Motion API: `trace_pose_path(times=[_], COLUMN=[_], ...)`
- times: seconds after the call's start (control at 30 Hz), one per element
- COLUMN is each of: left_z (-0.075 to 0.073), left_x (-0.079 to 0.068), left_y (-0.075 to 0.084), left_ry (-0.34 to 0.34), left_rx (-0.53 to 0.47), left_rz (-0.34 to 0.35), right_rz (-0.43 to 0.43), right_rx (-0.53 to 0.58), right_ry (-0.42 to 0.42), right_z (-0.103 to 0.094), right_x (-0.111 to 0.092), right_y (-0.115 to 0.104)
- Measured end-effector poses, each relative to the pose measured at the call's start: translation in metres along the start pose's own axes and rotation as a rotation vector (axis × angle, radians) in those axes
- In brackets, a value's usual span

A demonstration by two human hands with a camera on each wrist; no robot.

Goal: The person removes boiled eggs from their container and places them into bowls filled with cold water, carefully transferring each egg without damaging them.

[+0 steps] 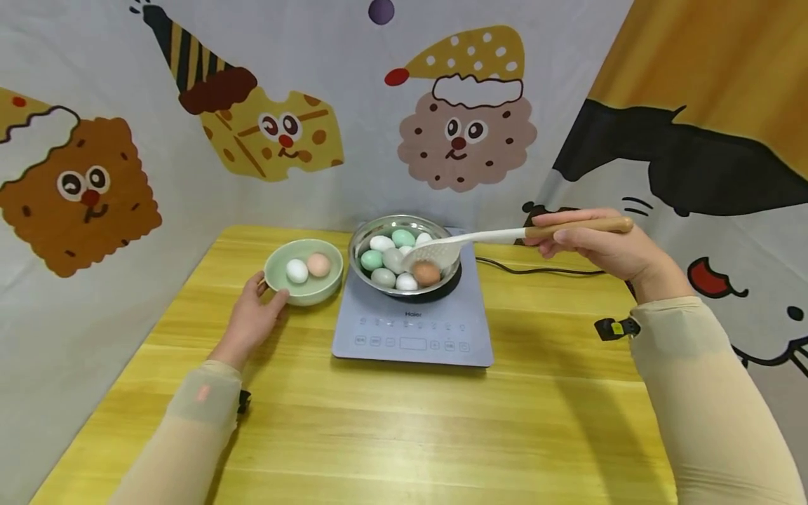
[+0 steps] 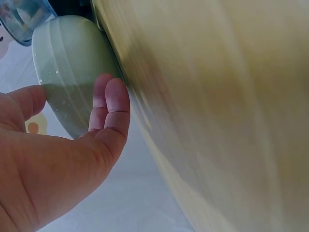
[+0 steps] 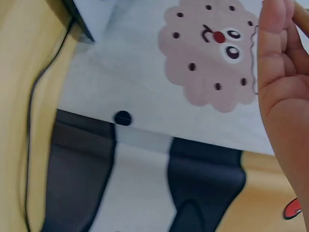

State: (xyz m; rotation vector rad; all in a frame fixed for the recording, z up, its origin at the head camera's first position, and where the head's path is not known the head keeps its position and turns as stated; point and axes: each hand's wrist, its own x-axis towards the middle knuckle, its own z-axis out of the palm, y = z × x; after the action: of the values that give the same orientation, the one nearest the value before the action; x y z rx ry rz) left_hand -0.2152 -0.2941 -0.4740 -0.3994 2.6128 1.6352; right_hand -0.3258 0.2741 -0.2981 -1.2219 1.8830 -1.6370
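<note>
My right hand [image 1: 602,245] grips the wooden handle of a white slotted spoon [image 1: 492,236]. The spoon's perforated head dips into a steel pan [image 1: 355,270] of several white, pale green, grey and brown eggs. A brown egg [image 1: 426,274] lies against the head's near edge; whether the spoon bears it I cannot tell. At the left, my left hand [image 1: 255,315] holds a light green bowl [image 1: 307,297] by its near left side, thumb and fingers spread around the outer wall [image 2: 72,63]. Inside that bowl sit a white egg [image 1: 297,271] and a pinkish egg [image 1: 318,265].
Under the pan is a pale induction cooktop [image 1: 410,351], its control panel towards me. A black cord [image 1: 536,270] runs from it to the right along the back of the wooden table [image 1: 353,435]. Behind hangs a cloth [image 1: 366,154] with cartoon prints.
</note>
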Motion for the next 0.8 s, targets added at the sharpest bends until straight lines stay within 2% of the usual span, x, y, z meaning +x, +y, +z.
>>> trace_pose_path(times=[0.13,0.23,0.43,0.63,0.8], left_z=[-0.002,-0.002,0.001,0.002,0.002], left_x=[0.000,0.000,0.000,0.001,0.002], left_y=[-0.001,-0.001,0.002,0.004,0.003], left_ry=[0.010,0.008,-0.002,-0.011,-0.009], left_rx=[0.012,0.007,-0.007,-0.005,0.005], left_rz=[-0.003,-0.003,-0.008,-0.003,-0.003], right_rz=[0.068,0.110,0.118,0.136,0.125], right_rx=[-0.007,0.074,0.205,0.187,0.178], right_ry=[0.034,0.053,0.063,0.057,0.096], right_z=[0.001,0.000,-0.010,-0.018,-0.015], right_x=[0.012,0.020,0.019,0.017,0.025], right_y=[-0.010,-0.011,-0.003,-0.002,0.000])
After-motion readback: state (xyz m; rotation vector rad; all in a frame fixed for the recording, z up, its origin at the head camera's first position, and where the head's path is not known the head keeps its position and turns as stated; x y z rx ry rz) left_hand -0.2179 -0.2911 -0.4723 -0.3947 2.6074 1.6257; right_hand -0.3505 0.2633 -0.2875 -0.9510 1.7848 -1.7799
